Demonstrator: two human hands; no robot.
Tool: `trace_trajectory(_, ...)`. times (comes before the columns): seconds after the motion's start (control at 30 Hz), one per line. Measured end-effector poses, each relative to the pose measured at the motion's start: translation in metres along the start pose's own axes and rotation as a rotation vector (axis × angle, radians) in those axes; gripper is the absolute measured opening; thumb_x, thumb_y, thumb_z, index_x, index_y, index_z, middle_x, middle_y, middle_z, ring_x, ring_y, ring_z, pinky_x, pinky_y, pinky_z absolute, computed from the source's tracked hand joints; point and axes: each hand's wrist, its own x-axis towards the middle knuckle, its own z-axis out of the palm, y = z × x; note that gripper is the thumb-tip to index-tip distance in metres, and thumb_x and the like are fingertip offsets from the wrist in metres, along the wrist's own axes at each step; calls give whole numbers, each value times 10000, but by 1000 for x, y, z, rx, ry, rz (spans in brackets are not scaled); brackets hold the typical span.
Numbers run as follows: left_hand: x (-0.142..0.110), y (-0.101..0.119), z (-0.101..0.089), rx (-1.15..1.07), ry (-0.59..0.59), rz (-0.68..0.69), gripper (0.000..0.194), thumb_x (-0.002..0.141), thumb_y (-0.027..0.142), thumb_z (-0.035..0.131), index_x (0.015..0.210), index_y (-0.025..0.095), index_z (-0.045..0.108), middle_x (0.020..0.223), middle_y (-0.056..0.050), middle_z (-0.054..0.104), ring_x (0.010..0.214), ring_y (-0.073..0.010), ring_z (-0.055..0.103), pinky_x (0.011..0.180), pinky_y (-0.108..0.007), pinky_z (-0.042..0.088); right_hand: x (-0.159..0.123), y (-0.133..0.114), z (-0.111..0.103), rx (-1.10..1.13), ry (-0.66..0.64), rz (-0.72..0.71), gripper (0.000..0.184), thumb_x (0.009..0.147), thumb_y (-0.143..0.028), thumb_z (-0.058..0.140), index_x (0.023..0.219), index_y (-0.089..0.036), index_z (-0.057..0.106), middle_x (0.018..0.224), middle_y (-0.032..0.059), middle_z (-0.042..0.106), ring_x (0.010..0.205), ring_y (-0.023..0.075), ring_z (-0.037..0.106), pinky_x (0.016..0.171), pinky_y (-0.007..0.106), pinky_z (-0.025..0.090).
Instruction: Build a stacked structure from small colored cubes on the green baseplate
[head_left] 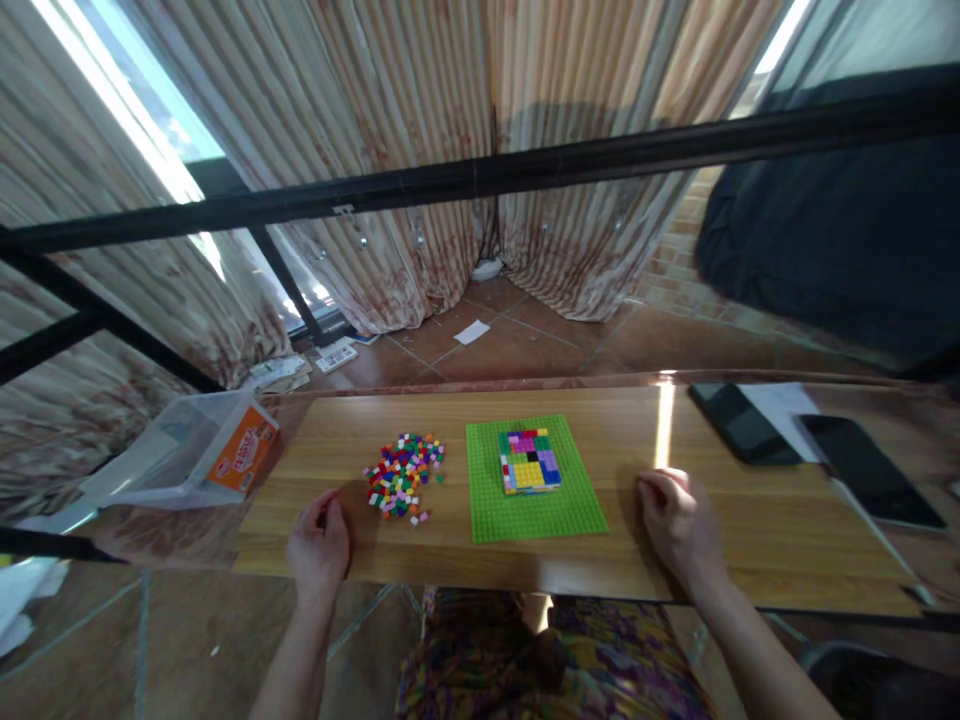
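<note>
On the wooden board, a green baseplate point(487, 500) carries a low block of multicoloured building bricks point(527, 475), with yellow, purple, blue, red, pink and black pieces on top. To its left lies a loose heap of small coloured bricks point(405, 475). My left hand point(319, 540) rests on the board's left part, just left of the heap, its fingers curled closed. Right of the baseplate, my right hand point(679, 520) lies in a loose fist, apart from the plate. No brick shows in either hand.
A clear plastic box point(184, 430) with an orange label stands at the left end. At the right lie a black phone point(742, 423), a white paper point(776, 405) and a second dark device point(870, 465). A black metal bar point(472, 180) crosses beyond the board, before curtains point(405, 90).
</note>
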Motion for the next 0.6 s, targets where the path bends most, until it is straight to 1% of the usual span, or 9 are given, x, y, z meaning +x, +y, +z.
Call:
trace_trajectory(0.07, 0, 17, -4, -80, 38, -53, 354, 792, 401, 524, 970, 171, 727, 914, -91, 728, 785, -214, 643, 756, -351, 524, -4, 7, 2, 13, 18, -52, 260, 934, -366, 499, 860, -209, 692, 934, 99, 697, 855, 252, 634, 732, 374, 507)
trace_trajectory(0.1, -2, 30, -4, -127, 53, -46, 361, 782, 413, 538, 977, 172, 724, 897, -83, 727, 752, -205, 635, 726, -341, 525, -5, 9, 4, 17, 14, -68, 258, 940, -361, 497, 864, -211, 692, 935, 96, 694, 850, 248, 630, 724, 367, 504)
trace_trajectory(0.17, -10, 63, 4, -272, -21, 49, 377, 774, 449, 581, 997, 179, 719, 911, -75, 729, 774, -194, 644, 730, -321, 530, -5, 9, 7, 14, -1, -88, 262, 951, -350, 489, 867, -211, 695, 923, 93, 688, 811, 237, 620, 683, 353, 492)
trace_trajectory(0.27, -27, 121, 35, -454, -238, 158, 369, 783, 469, 628, 1008, 190, 712, 916, -67, 732, 810, -181, 657, 767, -306, 532, -4, 6, 9, 24, -15, -103, 266, 962, -342, 485, 880, -206, 698, 929, 92, 687, 787, 229, 619, 664, 348, 488)
trace_trajectory(0.33, -39, 154, 62, -549, -370, 166, 366, 805, 482, 627, 1010, 189, 704, 921, -64, 736, 820, -176, 660, 774, -303, 531, -4, 6, 8, 71, -19, -111, 264, 966, -346, 487, 892, -201, 695, 942, 91, 688, 800, 227, 630, 685, 349, 501)
trace_trajectory(0.37, -44, 167, 76, -571, -421, 160, 347, 820, 484, 614, 974, 188, 709, 920, -63, 740, 832, -176, 660, 798, -308, 528, -4, 5, 7, 99, -25, -113, 262, 966, -349, 488, 897, -201, 692, 949, 90, 689, 812, 227, 636, 698, 350, 508)
trace_trajectory(0.47, -56, 191, 110, -587, -526, 100, 304, 834, 461, 615, 890, 182, 723, 913, -68, 749, 893, -189, 663, 877, -327, 513, -3, 5, 3, 149, -38, -100, 257, 965, -357, 487, 888, -209, 684, 956, 84, 695, 830, 229, 647, 717, 352, 518)
trace_trajectory(0.53, -63, 195, 125, -641, -614, 32, 334, 857, 467, 586, 940, 178, 732, 922, -70, 753, 882, -186, 667, 862, -323, 517, -3, 4, 2, 156, -46, -74, 255, 959, -364, 490, 877, -216, 682, 952, 77, 699, 828, 228, 651, 718, 352, 518)
trace_trajectory(0.6, -69, 194, 134, -675, -648, -22, 345, 857, 456, 586, 998, 178, 733, 949, -70, 756, 869, -178, 671, 833, -307, 522, -4, 4, 1, 165, -59, -40, 255, 953, -370, 492, 879, -219, 683, 953, 75, 704, 833, 231, 654, 723, 352, 517)
